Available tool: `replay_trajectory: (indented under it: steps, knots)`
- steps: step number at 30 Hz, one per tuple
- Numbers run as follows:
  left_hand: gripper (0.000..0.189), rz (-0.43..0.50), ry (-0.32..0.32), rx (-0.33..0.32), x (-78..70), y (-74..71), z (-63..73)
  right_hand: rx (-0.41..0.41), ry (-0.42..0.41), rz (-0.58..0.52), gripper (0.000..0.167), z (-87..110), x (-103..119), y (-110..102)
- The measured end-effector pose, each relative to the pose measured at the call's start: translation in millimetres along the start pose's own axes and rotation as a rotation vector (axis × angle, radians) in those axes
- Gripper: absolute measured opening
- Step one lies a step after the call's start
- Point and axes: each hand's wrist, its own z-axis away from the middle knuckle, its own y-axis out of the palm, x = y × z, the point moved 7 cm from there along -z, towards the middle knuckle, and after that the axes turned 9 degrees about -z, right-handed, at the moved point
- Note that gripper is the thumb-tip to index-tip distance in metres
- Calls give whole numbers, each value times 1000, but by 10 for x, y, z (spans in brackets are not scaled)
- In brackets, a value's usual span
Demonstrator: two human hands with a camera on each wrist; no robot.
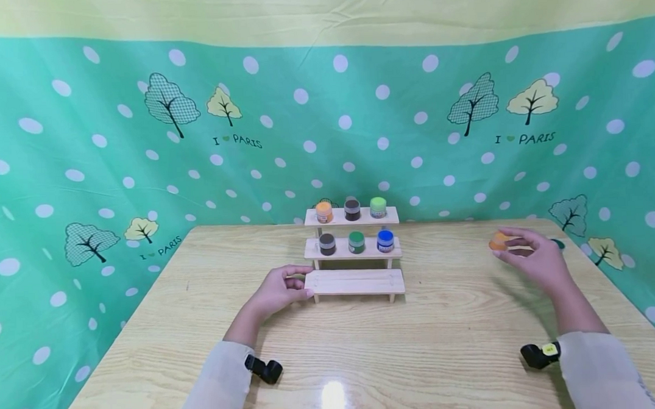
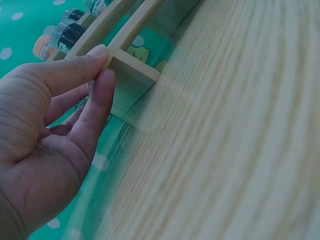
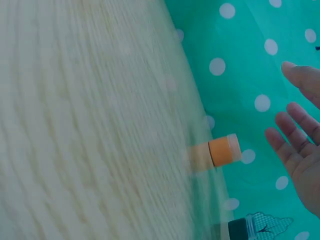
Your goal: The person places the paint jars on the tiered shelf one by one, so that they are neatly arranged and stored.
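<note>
A small wooden tiered stand [image 1: 358, 282] is in the middle of the table. My left hand [image 1: 276, 291] pinches the left end of its lowest shelf [image 2: 134, 66] between thumb and fingers. On the top shelf sit an orange paint jar [image 1: 324, 212], a dark one [image 1: 352, 210] and a light green one [image 1: 378, 207]. The middle shelf bears a dark jar [image 1: 327, 245], a green jar [image 1: 356, 242] and a blue jar [image 1: 385, 241]. At the right, my right hand [image 1: 535, 259] is beside another orange jar [image 3: 222, 150], its fingers spread and apart from it in the right wrist view.
A dark green jar [image 3: 242, 229] stands near the orange one, mostly hidden behind my right hand in the head view. Behind the wooden table [image 1: 421, 347] hangs a green dotted cloth [image 1: 347, 149] with printed trees.
</note>
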Motion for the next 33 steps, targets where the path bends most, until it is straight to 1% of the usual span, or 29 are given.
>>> replay_trajectory:
  steps: [5,12,19,24,28,33]
  knots:
    - [55,3,4,8,-11,5,7,-1,4,17,63,-31,-67,-28]
    - [56,-11,0,4,-7,12,3,2,43,19,63,-85,-183,-45]
    - [55,-27,-6,-6,13,10,0,-20,67,48,62,-153,-293,-38]
    - [54,-33,-18,-12,5,8,5,-14,102,35,61,-198,-398,-20]
    - [52,-52,-24,-15,-26,9,22,-11,139,25,64,-229,-488,0]
    - [52,-50,-18,-11,-31,10,17,-11,183,0,66,-263,-610,17]
